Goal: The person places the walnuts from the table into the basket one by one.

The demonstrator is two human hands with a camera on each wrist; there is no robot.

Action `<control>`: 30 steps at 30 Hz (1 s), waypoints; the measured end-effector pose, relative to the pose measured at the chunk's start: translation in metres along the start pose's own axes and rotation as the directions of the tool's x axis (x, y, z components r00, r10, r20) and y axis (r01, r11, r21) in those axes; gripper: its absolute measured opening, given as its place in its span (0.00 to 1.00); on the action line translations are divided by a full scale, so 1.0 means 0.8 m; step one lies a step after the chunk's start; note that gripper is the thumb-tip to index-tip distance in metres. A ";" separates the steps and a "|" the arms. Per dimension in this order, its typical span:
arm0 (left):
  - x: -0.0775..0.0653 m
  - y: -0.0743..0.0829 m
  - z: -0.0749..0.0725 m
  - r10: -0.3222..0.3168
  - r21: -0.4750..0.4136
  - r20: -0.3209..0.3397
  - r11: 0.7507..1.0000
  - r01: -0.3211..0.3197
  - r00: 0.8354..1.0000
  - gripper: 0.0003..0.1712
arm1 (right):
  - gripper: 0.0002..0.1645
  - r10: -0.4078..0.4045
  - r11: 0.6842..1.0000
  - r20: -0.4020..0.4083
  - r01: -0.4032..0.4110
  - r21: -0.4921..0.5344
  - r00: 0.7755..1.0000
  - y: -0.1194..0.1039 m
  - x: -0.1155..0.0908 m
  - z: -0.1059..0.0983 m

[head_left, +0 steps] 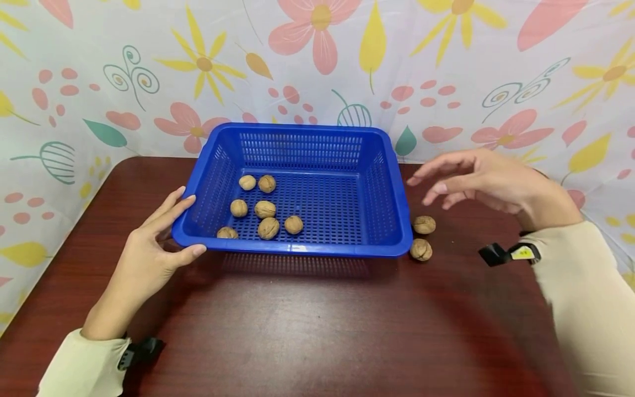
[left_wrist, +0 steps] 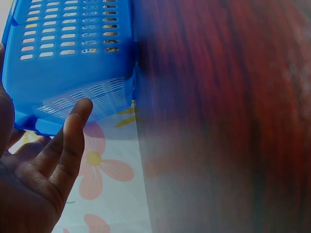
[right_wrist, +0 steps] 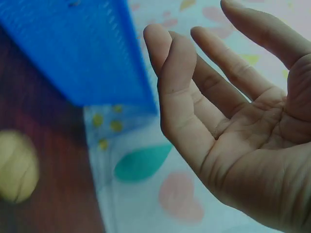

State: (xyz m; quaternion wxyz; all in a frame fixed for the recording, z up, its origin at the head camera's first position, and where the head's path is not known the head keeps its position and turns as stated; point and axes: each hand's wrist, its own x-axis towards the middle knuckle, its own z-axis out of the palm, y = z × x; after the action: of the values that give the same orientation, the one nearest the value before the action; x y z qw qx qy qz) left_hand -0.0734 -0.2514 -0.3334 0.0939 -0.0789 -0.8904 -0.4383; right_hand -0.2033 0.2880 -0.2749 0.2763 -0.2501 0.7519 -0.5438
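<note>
A blue plastic basket [head_left: 317,249] with slotted walls stands on the table, and several walnuts [head_left: 268,228] lie on the left part of its floor. My left hand [head_left: 149,248] rests at the basket's front left corner, thumb at the front rim and extended fingers along the left rim. In the left wrist view, fingers [left_wrist: 73,145] of that hand show beside the slotted wall. To the right of the basket, my right hand [head_left: 491,182] hovers with loosely bent fingers and nothing in them. Below it, two walnuts [head_left: 421,250] sit on the table close to the basket's right side.
The dark reddish wooden table [head_left: 317,331] extends in front of the basket toward me. A white cloth [head_left: 317,71] printed with flowers and leaves hangs right behind the basket and round the table's sides. Black straps [head_left: 511,253] circle both wrists.
</note>
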 end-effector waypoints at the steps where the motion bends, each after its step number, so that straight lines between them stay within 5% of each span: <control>1: 0.000 0.000 0.000 0.000 0.004 -0.001 1.000 0.000 1.000 0.48 | 0.21 0.005 1.000 -0.006 -0.005 0.017 1.000 0.009 -0.007 -0.003; 7: 0.001 -0.001 -0.001 0.007 0.001 -0.004 1.000 -0.007 1.000 0.48 | 0.24 -0.032 0.989 0.018 0.029 0.148 0.999 0.068 -0.030 -0.011; 12: 0.001 -0.002 -0.001 0.004 -0.002 -0.001 1.000 -0.004 1.000 0.48 | 0.25 0.067 0.989 -0.004 -0.066 0.129 0.998 0.104 -0.034 -0.006; 18: 0.000 -0.003 -0.001 -0.001 -0.009 0.002 1.000 0.001 1.000 0.47 | 0.25 0.114 0.979 -0.015 -0.110 0.171 0.993 0.127 -0.030 0.002; 30: 0.001 -0.002 -0.001 0.001 -0.013 0.001 1.000 -0.001 1.000 0.48 | 0.24 0.069 0.978 -0.013 -0.065 0.198 0.998 0.146 -0.018 0.014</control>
State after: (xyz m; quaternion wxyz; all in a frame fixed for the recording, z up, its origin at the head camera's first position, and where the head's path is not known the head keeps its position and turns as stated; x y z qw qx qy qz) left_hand -0.0744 -0.2529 -0.3342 0.0933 -0.0803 -0.8875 -0.4441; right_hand -0.1940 0.3229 -0.3872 0.3105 -0.1906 0.7051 -0.6083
